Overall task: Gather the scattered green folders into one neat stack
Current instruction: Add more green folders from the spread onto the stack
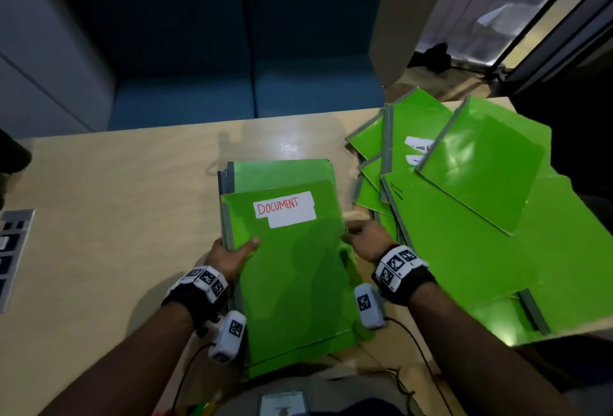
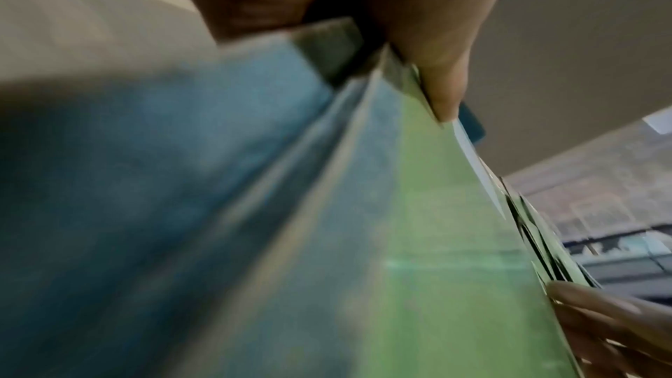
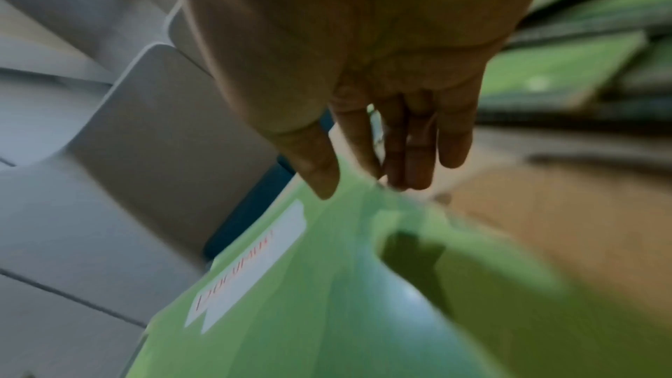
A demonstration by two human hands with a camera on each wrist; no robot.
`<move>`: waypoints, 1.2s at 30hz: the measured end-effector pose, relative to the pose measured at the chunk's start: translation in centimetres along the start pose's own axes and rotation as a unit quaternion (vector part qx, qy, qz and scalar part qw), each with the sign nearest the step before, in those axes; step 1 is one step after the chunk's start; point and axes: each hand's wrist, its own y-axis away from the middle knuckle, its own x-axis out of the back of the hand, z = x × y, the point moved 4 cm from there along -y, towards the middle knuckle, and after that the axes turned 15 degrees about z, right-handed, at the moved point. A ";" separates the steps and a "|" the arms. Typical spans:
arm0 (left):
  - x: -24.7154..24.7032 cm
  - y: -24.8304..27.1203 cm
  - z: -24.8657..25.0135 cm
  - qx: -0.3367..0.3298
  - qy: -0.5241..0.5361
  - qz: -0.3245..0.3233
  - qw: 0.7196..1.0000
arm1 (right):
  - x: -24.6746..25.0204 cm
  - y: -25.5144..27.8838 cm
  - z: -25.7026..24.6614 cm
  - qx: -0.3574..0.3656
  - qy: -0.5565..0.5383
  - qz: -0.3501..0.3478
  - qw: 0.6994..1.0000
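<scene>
Two hands on one bundle of green folders [image 1: 292,269], held at the near middle of the worktop [image 1: 116,216]. Left hand [image 1: 229,255] clamped on the bundle's left spine edge, thumb [image 2: 441,79] on top, other fingers presumably beneath but hidden. Right hand [image 1: 366,241] at the right edge, thumb [image 3: 312,165] over the top cover and fingers straight along the side; whether pinching or only steadying, cannot tell for certain, though a light pinch seems likely. Top folder sitting lower than those under it, edges not yet flush.

Step in hand, by judgement: squaring up the gathered bundle. Roughly half done, since a loose heap of green folders [image 1: 464,183] lies fanned and overlapping on the right of the worktop, one overhanging the near right edge.

Next move calls for tapping the bundle flush, setting it down, then drawing in the heap one folder at a time, spines turned the same way.

Writing: white label [image 1: 285,210] on the top folder, "DOCUMENT" in red capitals. Another white label [image 1: 418,150] in the heap, mostly covered, unreadable. Dark pen marks [image 1: 396,190] on a lower folder, illegible.
</scene>
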 end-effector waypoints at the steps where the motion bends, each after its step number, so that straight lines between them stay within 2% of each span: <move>1: -0.1 -0.2 0.1 -0.004 -0.008 0.001 1.000 | 1.8 -0.7 0.3 0.002 -0.013 0.032 0.999; 4: -0.4 -0.2 0.4 -0.005 -0.020 0.014 1.000 | 8.4 -3.2 3.5 -0.020 -0.047 0.175 0.983; 5: -0.5 -0.1 0.6 -0.009 -0.027 0.019 0.999 | 10.3 -4.1 5.1 -0.027 -0.034 0.204 0.978; 7: -0.6 -0.1 0.7 -0.020 -0.035 0.028 0.999 | 13.1 -5.5 8.9 -0.044 0.033 0.217 0.975; 9: -0.6 -0.3 0.8 -0.017 -0.032 0.032 0.999 | 14.5 -6.2 12.7 -0.069 0.106 0.194 0.973; 13: -0.8 -0.2 1.1 -0.016 -0.060 0.030 0.998 | 14.6 -5.4 17.9 -0.067 0.151 0.179 0.970; 17: -0.9 -0.1 1.6 -0.019 -0.082 0.032 0.996 | 14.6 -4.1 19.5 -0.036 0.213 0.237 0.947; 19: -0.9 0.1 1.9 -0.004 -0.074 0.035 0.997 | 15.2 -3.8 20.2 -0.074 0.229 0.277 0.930; 20: -0.9 0.2 1.9 0.004 -0.074 0.035 0.997 | 15.5 -3.3 20.8 -0.126 0.215 0.289 0.924; 22: -1.0 0.6 2.2 0.008 -0.083 0.035 0.996 | 15.7 -2.5 22.7 -0.266 0.114 0.290 0.912; 24: -1.0 1.2 2.4 0.011 -0.085 0.038 0.996 | 15.6 -1.9 24.1 -0.356 0.026 0.269 0.894; 30: -0.9 2.6 2.8 0.016 -0.093 0.044 0.995 | 17.8 -2.0 26.9 -0.356 -0.068 0.302 0.882; 34: -0.9 3.6 3.0 0.024 -0.079 0.047 0.995 | 20.3 -2.2 27.8 -0.314 -0.258 0.353 0.843; 35: -0.8 3.6 2.9 0.026 -0.077 0.049 0.995 | 20.7 -2.2 27.9 -0.305 -0.286 0.360 0.834; 36: -0.8 3.6 2.8 0.025 -0.076 0.048 0.996 | 20.9 -2.0 27.8 -0.298 -0.290 0.355 0.837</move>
